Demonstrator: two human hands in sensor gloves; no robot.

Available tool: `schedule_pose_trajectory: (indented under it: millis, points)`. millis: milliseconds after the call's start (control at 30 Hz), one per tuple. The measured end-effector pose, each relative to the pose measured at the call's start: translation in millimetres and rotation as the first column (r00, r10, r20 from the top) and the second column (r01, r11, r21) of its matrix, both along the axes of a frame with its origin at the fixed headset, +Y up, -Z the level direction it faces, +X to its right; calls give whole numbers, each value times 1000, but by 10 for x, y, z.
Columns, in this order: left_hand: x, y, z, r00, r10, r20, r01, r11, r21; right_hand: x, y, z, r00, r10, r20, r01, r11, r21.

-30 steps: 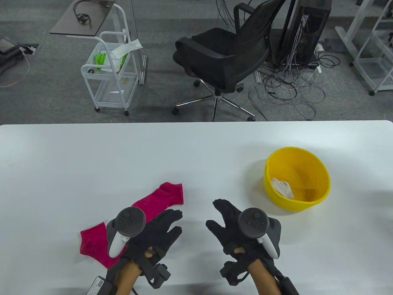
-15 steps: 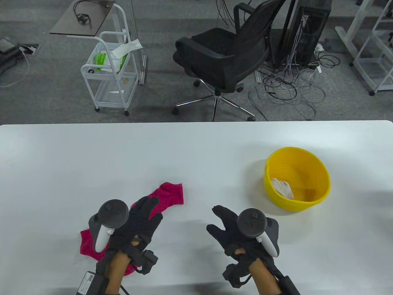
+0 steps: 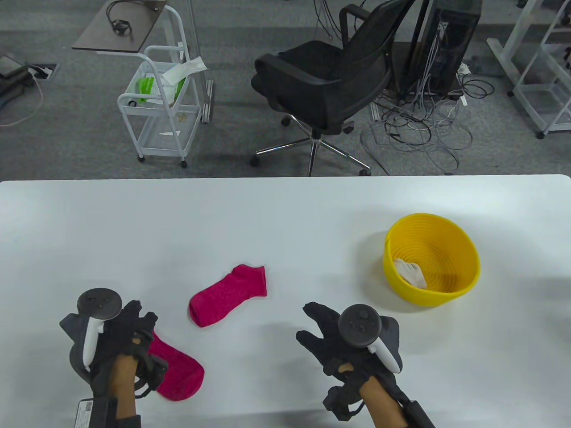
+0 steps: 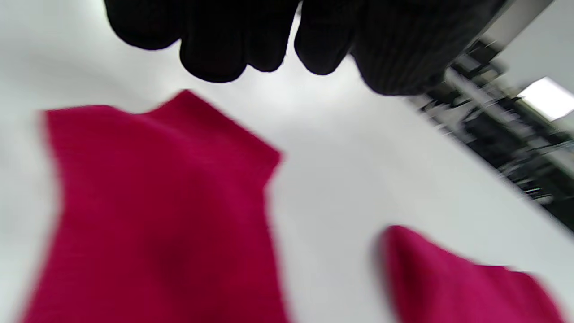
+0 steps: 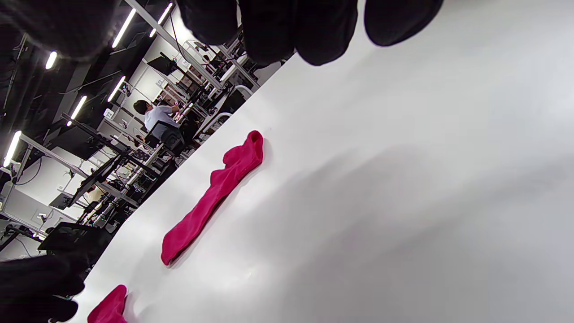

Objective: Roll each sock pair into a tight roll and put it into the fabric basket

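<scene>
Your left hand (image 3: pixel 122 332) sits at the near left of the white table (image 3: pixel 285 209), fingers curled over the end of one magenta sock (image 3: pixel 178 372) that lies flat beside your wrist; whether they actually pinch the fabric cannot be told, since the wrist view is blurred and shows the fingertips above the cloth. The second magenta sock (image 3: pixel 229 294) lies flat and apart from it, toward the middle of the table. Your right hand (image 3: pixel 332 336) hovers near centre with fingers spread and relaxed, holding nothing. Farther right stands the yellow basket (image 3: pixel 464 285), upright, with one whitish sock roll (image 3: pixel 410 272) resting against its left inner wall. Compared with a second ago, your left hand has moved from over the overlapping socks to the near left, and the two socks, then touching under your palm, now lie separated; your right hand and the basket have hardly changed.
</scene>
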State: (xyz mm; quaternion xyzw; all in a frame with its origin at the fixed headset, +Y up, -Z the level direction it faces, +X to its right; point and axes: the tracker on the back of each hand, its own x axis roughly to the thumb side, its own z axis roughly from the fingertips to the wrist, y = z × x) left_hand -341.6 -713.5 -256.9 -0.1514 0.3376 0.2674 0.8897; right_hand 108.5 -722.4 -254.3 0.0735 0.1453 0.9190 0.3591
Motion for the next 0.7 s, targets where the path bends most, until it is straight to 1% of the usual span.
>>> schedule_pose_trajectory:
  millis: [67,167,200,267,333,467,500,567,633,700]
  points:
    - [-55,-66,6,998,-63,-31,61,997,-48,3,-1,2,1000,-1,-2,1,1000,-2]
    - [-106,-154,15,994,-94,-63,90,994,-57,9,-4,1,1000,0,0,0,1000,-6]
    - [-118,-180,21,993,-97,-63,92,992,-83,11,-5,1,1000,3,2,-3,1000,-7]
    - [-122,-204,21,992,-111,-66,105,990,-92,17,-6,0,1000,5,4,-5,1000,-10]
    - [-128,-229,17,985,-154,-76,146,984,-102,24,-4,-1,1000,4,7,-4,1000,-9]
    - [-115,-369,-18,968,-249,-42,241,961,-137,24,-5,-4,1000,6,8,-6,1000,-11]
    - [-109,-383,-26,965,-261,-32,255,958,-129,23,-5,-4,1000,7,8,-7,1000,-11]
    - [-112,-389,-36,944,-330,-20,327,940,-96,21,-8,-1,1000,10,5,-10,1000,-12]
    - [-116,-408,-34,931,-364,-25,363,931,-43,23,-10,1,1000,10,5,-10,1000,-13]
    - [-122,-410,-40,938,-346,-26,345,938,-43,25,-9,-1,1000,11,4,-11,1000,-15]
